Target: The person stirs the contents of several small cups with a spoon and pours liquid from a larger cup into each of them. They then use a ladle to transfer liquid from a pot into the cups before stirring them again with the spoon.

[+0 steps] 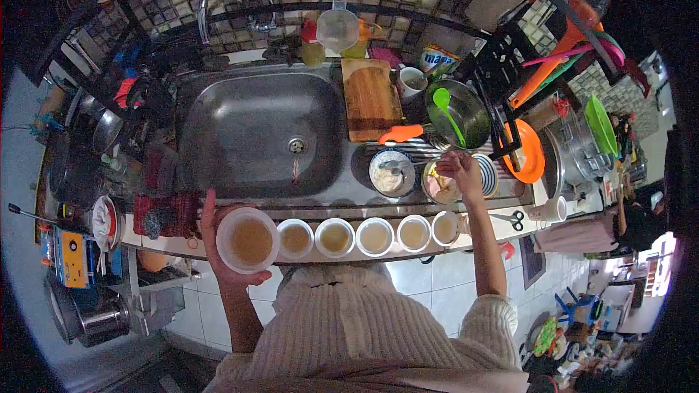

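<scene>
My left hand is wrapped round a white cup of brownish liquid, held left of a row of several similar cups along the counter's front edge. Above a bowl with pink and yellow pieces, my right hand has its fingers bent together; whatever they hold, if anything, is too small to make out. Just left of that bowl sits a patterned bowl of white paste with a spoon in it. A pot with an orange handle and a green spoon stands behind.
The steel sink lies at the left, with a wooden cutting board at its right edge. An orange plate, black scissors and stacked cups are at the right. A blue and orange box is far left.
</scene>
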The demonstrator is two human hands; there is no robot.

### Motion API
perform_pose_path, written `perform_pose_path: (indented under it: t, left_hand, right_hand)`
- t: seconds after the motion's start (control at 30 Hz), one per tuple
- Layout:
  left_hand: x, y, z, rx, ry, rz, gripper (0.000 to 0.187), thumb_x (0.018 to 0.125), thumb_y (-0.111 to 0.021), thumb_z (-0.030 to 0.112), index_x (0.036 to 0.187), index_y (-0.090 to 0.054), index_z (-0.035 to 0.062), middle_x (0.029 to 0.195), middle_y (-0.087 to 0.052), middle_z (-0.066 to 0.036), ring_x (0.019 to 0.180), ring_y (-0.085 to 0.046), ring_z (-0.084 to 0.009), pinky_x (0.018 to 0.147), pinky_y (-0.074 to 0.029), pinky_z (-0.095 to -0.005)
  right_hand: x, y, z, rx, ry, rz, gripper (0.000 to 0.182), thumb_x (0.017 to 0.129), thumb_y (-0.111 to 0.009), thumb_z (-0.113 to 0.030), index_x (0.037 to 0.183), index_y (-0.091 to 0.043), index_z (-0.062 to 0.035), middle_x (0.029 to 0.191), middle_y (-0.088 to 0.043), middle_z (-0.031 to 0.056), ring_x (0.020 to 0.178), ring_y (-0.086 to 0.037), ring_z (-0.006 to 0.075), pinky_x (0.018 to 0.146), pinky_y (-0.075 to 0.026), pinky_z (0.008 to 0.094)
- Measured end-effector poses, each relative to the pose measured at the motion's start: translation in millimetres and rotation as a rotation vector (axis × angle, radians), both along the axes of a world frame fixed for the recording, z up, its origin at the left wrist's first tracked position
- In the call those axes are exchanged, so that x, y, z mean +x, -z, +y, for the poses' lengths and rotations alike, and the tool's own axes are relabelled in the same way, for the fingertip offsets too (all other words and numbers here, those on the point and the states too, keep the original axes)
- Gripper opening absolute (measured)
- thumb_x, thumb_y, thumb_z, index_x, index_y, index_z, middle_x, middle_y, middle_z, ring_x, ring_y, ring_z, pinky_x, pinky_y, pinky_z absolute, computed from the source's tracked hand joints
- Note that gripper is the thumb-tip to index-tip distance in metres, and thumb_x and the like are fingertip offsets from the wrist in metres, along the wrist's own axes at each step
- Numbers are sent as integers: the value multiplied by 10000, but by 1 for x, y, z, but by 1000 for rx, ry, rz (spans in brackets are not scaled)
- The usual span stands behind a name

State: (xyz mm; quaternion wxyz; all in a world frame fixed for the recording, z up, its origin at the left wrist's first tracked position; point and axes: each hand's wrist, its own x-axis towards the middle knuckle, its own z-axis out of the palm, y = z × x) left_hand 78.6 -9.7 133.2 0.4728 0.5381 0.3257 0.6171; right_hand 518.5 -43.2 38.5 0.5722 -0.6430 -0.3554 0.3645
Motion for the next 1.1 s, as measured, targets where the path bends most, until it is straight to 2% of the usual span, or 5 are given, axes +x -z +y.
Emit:
perform_pose_path:
  t: [0.5,0.6,0.7,0.87,1.1]
  left_hand:
    - [12,4,-10,-53,168,0,1260,405,-894,306,1373,-144,13,1102,-530,-126,1011,-540,-239,885,-442,-384]
    - [28,7,-10,3,293,46,1235,413,-888,191,1374,-132,14,1127,-521,-124,1041,-526,-235,917,-420,-376]
    - [54,3,-12,-52,378,196,1239,415,-887,185,1376,-123,18,1127,-520,-121,1047,-524,-223,932,-406,-364]
    - [108,3,-22,-76,560,142,1138,518,-844,115,1385,-110,42,1151,-497,-109,1094,-486,-197,950,-370,-338]
    - [168,-10,-33,-9,602,211,1151,500,-831,48,1389,-99,56,1198,-459,-100,1108,-477,-202,941,-385,-337]
  right_hand:
    - [-9,-31,-15,6,60,233,262,905,-468,-199,943,-540,49,820,-621,150,732,-628,210,661,-534,293]
    - [-14,-57,-25,-7,60,245,273,909,-464,-226,935,-547,33,810,-622,141,708,-625,198,653,-523,280]
    - [-19,-90,-39,42,62,162,278,911,-457,-243,918,-553,18,788,-624,139,684,-621,191,649,-514,272]
    - [-16,-151,-60,212,18,180,239,916,-431,-201,908,-536,14,845,-600,108,669,-625,180,599,-522,284]
    - [-29,-221,-98,231,-94,-47,226,923,-422,-178,892,-535,15,855,-607,126,664,-630,188,589,-521,279]
